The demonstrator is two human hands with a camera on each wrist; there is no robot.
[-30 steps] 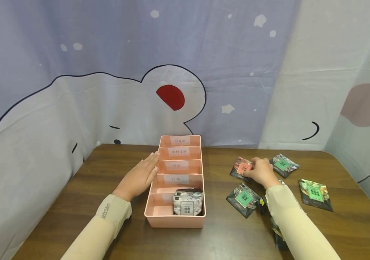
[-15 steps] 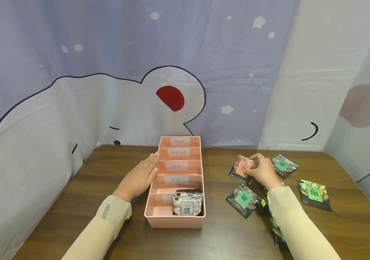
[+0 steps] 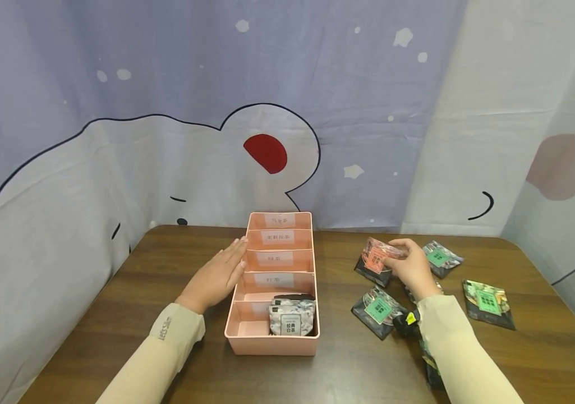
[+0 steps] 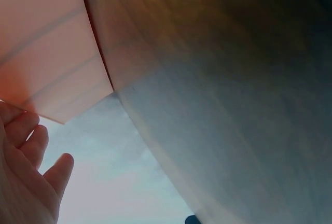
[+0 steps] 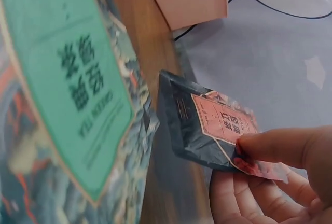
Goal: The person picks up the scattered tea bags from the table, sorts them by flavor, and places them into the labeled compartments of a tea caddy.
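Presently, the right hand [image 3: 412,270] pinches a red-labelled sachet [image 3: 375,260] between thumb and fingers; the sachet is tilted, right of the divided pink box [image 3: 273,345] and apart from it. Near the hand, on the person's side, lies a green-labelled sachet [image 3: 379,310]. The left hand [image 3: 215,278], fingers straight, is at the box's left wall. White packets [image 3: 292,318] stand in the box's nearest compartment. A patterned curtain [image 3: 368,112] hangs behind the brown table [image 3: 337,365].

From above, my head view faced the far edge of the table [image 3: 340,359]; both closer wrist views shared the box [image 3: 274,346].
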